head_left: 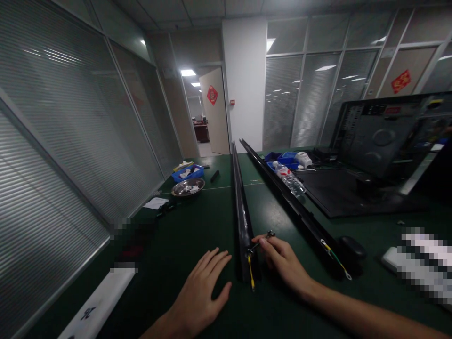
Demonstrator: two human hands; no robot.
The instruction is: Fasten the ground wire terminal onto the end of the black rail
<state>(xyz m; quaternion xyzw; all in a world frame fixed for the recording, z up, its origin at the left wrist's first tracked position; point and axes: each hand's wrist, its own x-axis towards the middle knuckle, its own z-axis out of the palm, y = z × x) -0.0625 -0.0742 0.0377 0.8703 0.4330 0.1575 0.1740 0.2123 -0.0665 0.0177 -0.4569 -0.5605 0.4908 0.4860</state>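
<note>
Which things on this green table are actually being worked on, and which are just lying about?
In hand: long black rail, its yellow wire, small metal fitting pinched by the right hand; left hand flat on the table beside the rail.
Lying about: second rail, water bottle, blue bins, metal dish, computer case.

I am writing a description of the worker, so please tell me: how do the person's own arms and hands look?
The left hand and the right hand are bare: no gloves, rings or watch show. The right forearm is bare as well, with no sleeve in view.
</note>
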